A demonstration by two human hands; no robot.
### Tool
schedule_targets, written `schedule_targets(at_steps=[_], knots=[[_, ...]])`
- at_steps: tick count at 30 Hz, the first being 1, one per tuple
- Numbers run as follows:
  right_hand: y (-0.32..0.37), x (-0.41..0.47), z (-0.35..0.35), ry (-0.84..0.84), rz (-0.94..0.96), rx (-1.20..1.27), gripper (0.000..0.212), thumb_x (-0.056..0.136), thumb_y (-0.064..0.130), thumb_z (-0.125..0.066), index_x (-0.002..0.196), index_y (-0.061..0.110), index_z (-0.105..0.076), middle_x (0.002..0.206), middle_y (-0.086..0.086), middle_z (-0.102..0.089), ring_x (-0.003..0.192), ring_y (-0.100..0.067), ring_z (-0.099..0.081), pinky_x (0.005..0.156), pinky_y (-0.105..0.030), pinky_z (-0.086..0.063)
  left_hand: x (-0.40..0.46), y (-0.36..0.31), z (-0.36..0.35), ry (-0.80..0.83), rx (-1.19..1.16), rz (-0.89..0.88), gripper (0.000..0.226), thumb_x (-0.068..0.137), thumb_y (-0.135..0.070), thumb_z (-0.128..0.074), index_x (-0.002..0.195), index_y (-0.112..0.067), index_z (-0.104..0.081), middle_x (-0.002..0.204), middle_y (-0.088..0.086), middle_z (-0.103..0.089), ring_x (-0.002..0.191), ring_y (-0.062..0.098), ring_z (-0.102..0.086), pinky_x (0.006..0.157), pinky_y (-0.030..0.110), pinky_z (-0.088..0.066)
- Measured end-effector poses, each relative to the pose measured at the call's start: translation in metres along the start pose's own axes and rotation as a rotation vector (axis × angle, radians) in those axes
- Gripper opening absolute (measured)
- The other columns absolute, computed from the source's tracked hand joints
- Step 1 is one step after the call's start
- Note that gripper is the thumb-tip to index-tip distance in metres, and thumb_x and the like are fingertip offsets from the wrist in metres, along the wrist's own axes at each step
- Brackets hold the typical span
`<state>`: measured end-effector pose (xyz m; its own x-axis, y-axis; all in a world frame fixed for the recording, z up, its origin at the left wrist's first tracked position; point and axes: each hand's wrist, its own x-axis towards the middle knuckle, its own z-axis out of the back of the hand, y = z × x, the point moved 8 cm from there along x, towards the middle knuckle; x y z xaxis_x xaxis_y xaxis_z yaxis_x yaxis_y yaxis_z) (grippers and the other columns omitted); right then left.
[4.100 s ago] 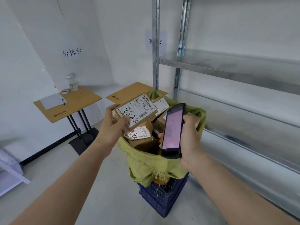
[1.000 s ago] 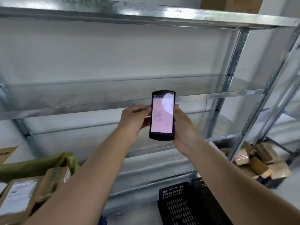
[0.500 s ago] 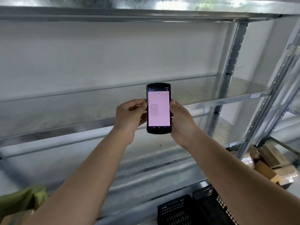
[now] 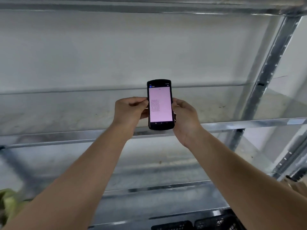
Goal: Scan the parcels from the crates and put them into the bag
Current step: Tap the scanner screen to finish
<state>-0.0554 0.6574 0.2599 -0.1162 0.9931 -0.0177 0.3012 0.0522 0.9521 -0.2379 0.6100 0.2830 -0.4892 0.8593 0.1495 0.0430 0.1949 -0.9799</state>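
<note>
A black handheld scanner [image 4: 160,105] with a lit pink screen and several lines of text is held upright in front of the metal shelving. My left hand [image 4: 128,112] grips its left edge and my right hand [image 4: 186,118] grips its right edge. A corner of the yellow-green bag [image 4: 7,203] shows at the bottom left. The rims of two black crates [image 4: 196,225] peek in at the bottom edge. A bit of brown parcel [image 4: 299,187] shows at the right edge, behind my right forearm.
Grey metal shelves [image 4: 232,124] fill the view, with an upright post [image 4: 269,70] on the right. The shelf boards in view hold nothing.
My view has tilted up and my hands have risen with the scanner. The bag, crates and parcels have slid almost out of the frame. Earlier my left hand held a parcel over the bag.
</note>
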Motion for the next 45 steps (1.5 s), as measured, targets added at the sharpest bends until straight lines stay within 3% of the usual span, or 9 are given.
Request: schedule_targets(at_steps=[11, 16, 20, 23, 26, 32, 37, 41, 45], knots=[[-0.019, 0.090, -0.016, -0.081, -0.045, -0.311, 0.035, 0.102, 0.002, -0.040, 0.110, 0.010, -0.073, 0.102, -0.008, -0.079, 0.087, -0.030, -0.073, 0.073, -0.033, -0.055, 0.101, 0.040, -0.011, 0.116, 0.123, 0.124, 0.011, 0.097, 0.004, -0.070, 0.092, -0.001, -0.078, 0.090, 0.017, -0.080, 0.080, 0.031, -0.080, 0.070, 0.033, -0.065], [-0.039, 0.125, -0.025, -0.117, -0.158, -0.410, 0.024, 0.079, 0.021, -0.046, 0.092, 0.013, -0.065, 0.091, -0.014, -0.051, 0.082, -0.029, -0.045, 0.073, -0.044, -0.032, 0.133, 0.064, -0.014, 0.178, 0.184, 0.235, 0.007, 0.096, 0.007, -0.068, 0.094, 0.006, -0.074, 0.091, 0.023, -0.079, 0.081, 0.036, -0.080, 0.075, 0.044, -0.067], [-0.033, 0.124, -0.034, -0.164, -0.219, -0.492, 0.043, 0.094, 0.038, -0.042, 0.114, 0.006, -0.064, 0.097, -0.013, -0.061, 0.085, -0.031, -0.054, 0.072, -0.038, -0.038, 0.146, 0.071, -0.016, 0.219, 0.255, 0.277, 0.010, 0.097, 0.004, -0.067, 0.089, 0.006, -0.074, 0.088, 0.022, -0.079, 0.078, 0.035, -0.080, 0.079, 0.046, -0.067], [-0.035, 0.131, -0.036, -0.190, -0.276, -0.586, 0.077, 0.077, 0.060, -0.034, 0.127, 0.010, -0.063, 0.121, -0.015, -0.068, 0.102, -0.035, -0.064, 0.076, -0.040, -0.042, 0.149, 0.070, -0.020, 0.271, 0.267, 0.322, 0.010, 0.098, 0.008, -0.061, 0.093, 0.010, -0.069, 0.089, 0.024, -0.077, 0.073, 0.032, -0.079, 0.068, 0.038, -0.067], [-0.037, 0.138, -0.037, -0.207, -0.289, -0.709, 0.087, 0.071, 0.066, -0.032, 0.132, 0.011, -0.063, 0.135, -0.019, -0.062, 0.114, -0.038, -0.061, 0.085, -0.047, -0.042, 0.152, 0.070, -0.022, 0.308, 0.287, 0.352, 0.008, 0.099, 0.007, -0.059, 0.099, 0.012, -0.066, 0.083, 0.023, -0.076, 0.069, 0.033, -0.078, 0.066, 0.038, -0.067], [-0.033, 0.132, -0.036, -0.219, -0.243, -0.849, 0.081, 0.073, 0.061, -0.031, 0.126, 0.010, -0.063, 0.132, -0.020, -0.062, 0.121, -0.039, -0.058, 0.089, -0.046, -0.040, 0.155, 0.070, -0.031, 0.372, 0.322, 0.397, 0.015, 0.095, 0.004, -0.058, 0.094, 0.009, -0.072, 0.078, 0.020, -0.076, 0.066, 0.033, -0.075, 0.076, 0.045, -0.067], [-0.026, 0.127, -0.037, -0.199, -0.208, -0.848, 0.080, 0.072, 0.060, -0.032, 0.125, 0.009, -0.063, 0.130, -0.020, -0.063, 0.107, -0.035, -0.057, 0.083, -0.044, -0.037, 0.151, 0.068, -0.036, 0.359, 0.316, 0.408, 0.023, 0.095, 0.003, -0.052, 0.106, 0.009, -0.070, 0.082, 0.019, -0.075, 0.066, 0.032, -0.075, 0.066, 0.038, -0.066], [-0.021, 0.118, -0.033, -0.163, -0.176, -0.796, 0.071, 0.079, 0.057, -0.035, 0.120, 0.006, -0.065, 0.105, -0.014, -0.063, 0.089, -0.032, -0.055, 0.074, -0.039, -0.040, 0.134, 0.061, -0.038, 0.313, 0.272, 0.387, 0.020, 0.095, 0.002, -0.050, 0.099, 0.005, -0.069, 0.073, 0.013, -0.074, 0.073, 0.033, -0.074, 0.081, 0.045, -0.067], [-0.010, 0.093, -0.024, -0.114, -0.136, -0.710, 0.041, 0.099, 0.048, -0.040, 0.089, 0.010, -0.055, 0.084, -0.009, -0.048, 0.077, -0.026, -0.046, 0.070, -0.038, -0.036, 0.113, 0.051, -0.022, 0.153, 0.268, 0.286, 0.015, 0.094, -0.008, -0.054, 0.082, 0.000, -0.060, 0.074, 0.011, -0.064, 0.071, 0.028, -0.063, 0.093, 0.048, -0.062]])
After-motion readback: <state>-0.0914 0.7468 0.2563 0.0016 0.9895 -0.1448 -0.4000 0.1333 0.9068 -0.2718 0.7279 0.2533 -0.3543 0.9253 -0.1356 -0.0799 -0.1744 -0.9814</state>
